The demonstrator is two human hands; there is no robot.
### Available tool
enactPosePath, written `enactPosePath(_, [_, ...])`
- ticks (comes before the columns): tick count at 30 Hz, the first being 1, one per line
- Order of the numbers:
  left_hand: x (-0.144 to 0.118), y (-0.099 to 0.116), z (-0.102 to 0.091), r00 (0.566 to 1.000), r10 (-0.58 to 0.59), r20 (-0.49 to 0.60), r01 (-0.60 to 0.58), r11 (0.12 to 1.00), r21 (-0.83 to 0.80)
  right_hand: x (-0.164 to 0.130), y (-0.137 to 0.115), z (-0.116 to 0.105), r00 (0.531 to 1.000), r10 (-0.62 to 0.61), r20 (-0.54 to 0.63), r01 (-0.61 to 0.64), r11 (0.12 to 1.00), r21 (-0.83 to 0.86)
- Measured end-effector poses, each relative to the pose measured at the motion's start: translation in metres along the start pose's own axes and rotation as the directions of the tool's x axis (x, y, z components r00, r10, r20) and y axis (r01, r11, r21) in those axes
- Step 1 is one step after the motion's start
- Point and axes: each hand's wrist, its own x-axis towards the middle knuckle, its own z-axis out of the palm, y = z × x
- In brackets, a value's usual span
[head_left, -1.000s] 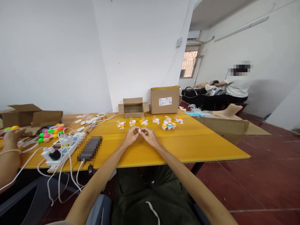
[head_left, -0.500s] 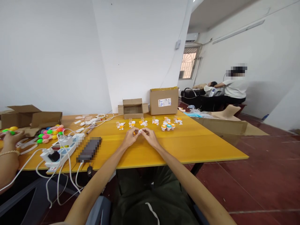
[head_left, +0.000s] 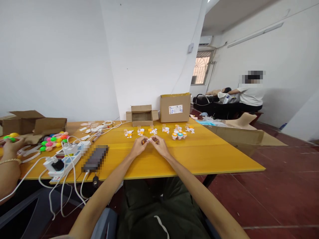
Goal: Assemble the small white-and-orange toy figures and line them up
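My left hand [head_left: 138,148] and my right hand [head_left: 160,146] meet over the yellow table [head_left: 199,156], fingertips pinched together on a small white and orange toy piece [head_left: 149,140]. Just beyond them runs a row of small white and orange toy figures [head_left: 152,130], with a cluster of small capped pieces [head_left: 178,135] at its right end. What exactly each finger grips is too small to tell.
Two open cardboard boxes [head_left: 142,114] [head_left: 175,107] stand at the table's far edge. A white power strip [head_left: 65,159] with cables and a dark device [head_left: 95,157] lie left. Another person's hand [head_left: 11,144] touches colourful balls [head_left: 51,141]. A person sits at the back right [head_left: 249,96].
My hands stay pinched on the small piece, shifting only slightly. The other person's hand at the left moved a little over the balls.
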Motion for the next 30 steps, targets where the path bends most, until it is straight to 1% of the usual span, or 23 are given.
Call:
enactPosePath(4, [0.0003, 0.0018, -0.0003, 1.0, -0.017, -0.015, 0.017, 1.0, -0.01, 0.0003, -0.0026, -0.0005, 1.0, 0.005, -0.002, -0.005, 1.0, -0.009])
enactPosePath(11, [-0.0012, 0.0051, -0.001, 1.0, 0.0, -0.013, 0.0, 1.0, -0.019, -0.0006, -0.0045, -0.0004, 1.0, -0.004, -0.004, 0.004, 1.0, 0.007])
enactPosePath(22, [-0.0018, 0.0041, -0.0013, 0.998, -0.063, -0.01, 0.063, 0.997, -0.054, -0.0001, -0.0018, 0.0016, 0.998, -0.053, -0.04, 0.054, 0.998, 0.034])
enactPosePath(30, [-0.0011, 0.0092, -0.0025, 0.999, -0.044, 0.012, 0.045, 0.99, -0.135, -0.0004, -0.0011, 0.0014, 0.998, -0.047, -0.031, 0.048, 0.998, 0.046])
